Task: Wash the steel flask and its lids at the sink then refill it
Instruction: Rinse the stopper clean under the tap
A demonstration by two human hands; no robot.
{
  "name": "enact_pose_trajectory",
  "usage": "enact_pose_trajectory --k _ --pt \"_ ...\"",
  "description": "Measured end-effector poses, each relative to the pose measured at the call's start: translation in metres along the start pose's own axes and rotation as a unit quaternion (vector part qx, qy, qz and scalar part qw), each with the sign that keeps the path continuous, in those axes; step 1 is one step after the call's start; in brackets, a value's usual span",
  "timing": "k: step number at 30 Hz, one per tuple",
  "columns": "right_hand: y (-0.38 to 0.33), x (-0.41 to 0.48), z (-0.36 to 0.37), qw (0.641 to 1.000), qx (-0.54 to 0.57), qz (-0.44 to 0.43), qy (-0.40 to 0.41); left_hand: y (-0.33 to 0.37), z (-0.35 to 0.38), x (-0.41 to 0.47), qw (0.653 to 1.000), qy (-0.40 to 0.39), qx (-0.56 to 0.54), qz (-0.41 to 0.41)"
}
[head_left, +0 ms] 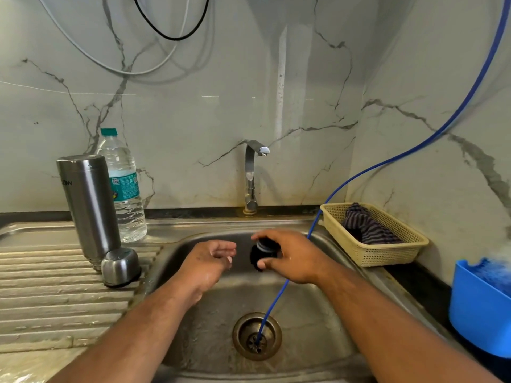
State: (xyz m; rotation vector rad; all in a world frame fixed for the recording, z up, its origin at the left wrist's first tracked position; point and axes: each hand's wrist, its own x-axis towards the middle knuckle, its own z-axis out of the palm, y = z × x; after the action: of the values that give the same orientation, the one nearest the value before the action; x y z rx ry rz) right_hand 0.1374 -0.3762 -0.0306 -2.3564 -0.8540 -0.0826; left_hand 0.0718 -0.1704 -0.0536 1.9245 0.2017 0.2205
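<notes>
While right hand point(291, 258) grips, perhaps, a lid point(262, 251) near blue tube point(272, 302), left hand point(208, 262) is slack.

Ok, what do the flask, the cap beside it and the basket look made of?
Flask: brushed steel, by its streaky grey sheen. Cap: likely the same metal, with a dark rim, perhaps plastic. Basket: cream plastic, going by its moulded mesh walls.

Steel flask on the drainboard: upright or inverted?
Inverted. The steel flask stands neck-down on the drainboard, flat base up, logo upside down.
</notes>
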Motion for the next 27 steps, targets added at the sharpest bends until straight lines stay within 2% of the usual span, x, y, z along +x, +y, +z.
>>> enact_pose_trajectory --k 1,2,3,5,6,7,9,10,11,12,13,14,15,16,17,18,19,21,24,27 --pt "-0.001 0.0 -0.002 0.998 0.067 -0.006 0.014 -0.001 0.0 0.001 1.0 0.003 -0.001 -0.002" --pt "-0.001 -0.003 -0.001 0.992 0.127 0.007 -0.006 -0.001 -0.001 0.002 1.0 0.005 -0.002 -0.005" --pt "0.001 -0.005 0.002 0.992 0.115 0.039 -0.038 -0.002 0.0 0.002 1.0 0.003 0.0 -0.009" --pt "0.01 -0.008 0.012 0.986 -0.07 0.102 -0.114 -0.002 0.001 0.0 1.0 -0.002 0.003 -0.015" --pt "0.012 -0.006 0.012 0.982 -0.098 0.123 -0.101 -0.001 0.001 0.0 1.0 -0.003 0.003 -0.015" --pt "0.011 -0.004 0.008 0.987 -0.071 0.134 -0.056 0.0 0.001 -0.001 1.0 -0.003 0.002 -0.014" --pt "0.007 0.0 -0.003 0.992 0.062 0.103 0.042 0.002 0.001 -0.001 1.0 -0.001 -0.002 -0.011" --pt "0.004 0.001 -0.008 0.983 0.151 0.09 0.057 0.001 0.0 -0.001 1.0 0.0 -0.003 -0.01" --pt "0.001 0.0 -0.011 0.956 0.269 0.105 0.045 0.001 -0.001 -0.001 1.0 -0.001 -0.004 -0.009" --pt "0.002 -0.003 -0.011 0.943 0.309 0.125 0.008 0.001 -0.001 -0.002 1.0 -0.002 -0.003 -0.01" --pt "0.004 -0.007 -0.008 0.949 0.274 0.152 -0.023 0.001 -0.001 -0.002 1.0 -0.004 -0.003 -0.009" --pt "0.007 -0.01 -0.004 0.969 0.157 0.181 -0.052 0.002 0.0 -0.004 1.0 -0.006 -0.001 -0.008" --pt "0.01 -0.01 -0.002 0.972 0.069 0.217 -0.051 0.003 0.0 -0.006 1.0 -0.01 0.001 -0.005" --pt "0.011 -0.009 -0.002 0.973 0.036 0.225 -0.023 0.005 0.0 -0.007 1.0 -0.013 0.005 0.001" --pt "0.013 -0.006 -0.004 0.971 0.076 0.225 0.003 0.006 -0.001 -0.008 1.0 -0.016 0.009 0.011" --pt "0.012 -0.004 -0.006 0.963 0.162 0.214 0.03 0.007 -0.001 -0.008 0.999 -0.023 0.013 0.024" --pt "0.01 -0.003 -0.009 0.946 0.244 0.209 0.05 0.009 -0.001 -0.009 0.999 -0.034 0.013 0.04" --pt "0.003 -0.004 -0.011 0.918 0.335 0.204 0.059 0.013 -0.001 -0.013 0.995 -0.063 -0.003 0.074" --pt "-0.005 -0.008 -0.01 0.884 0.411 0.222 0.018 0.021 0.002 -0.019 0.988 -0.085 -0.027 0.127" --pt "-0.009 -0.01 -0.009 0.868 0.437 0.234 -0.024 0.027 0.008 -0.023 0.983 -0.079 -0.045 0.16"
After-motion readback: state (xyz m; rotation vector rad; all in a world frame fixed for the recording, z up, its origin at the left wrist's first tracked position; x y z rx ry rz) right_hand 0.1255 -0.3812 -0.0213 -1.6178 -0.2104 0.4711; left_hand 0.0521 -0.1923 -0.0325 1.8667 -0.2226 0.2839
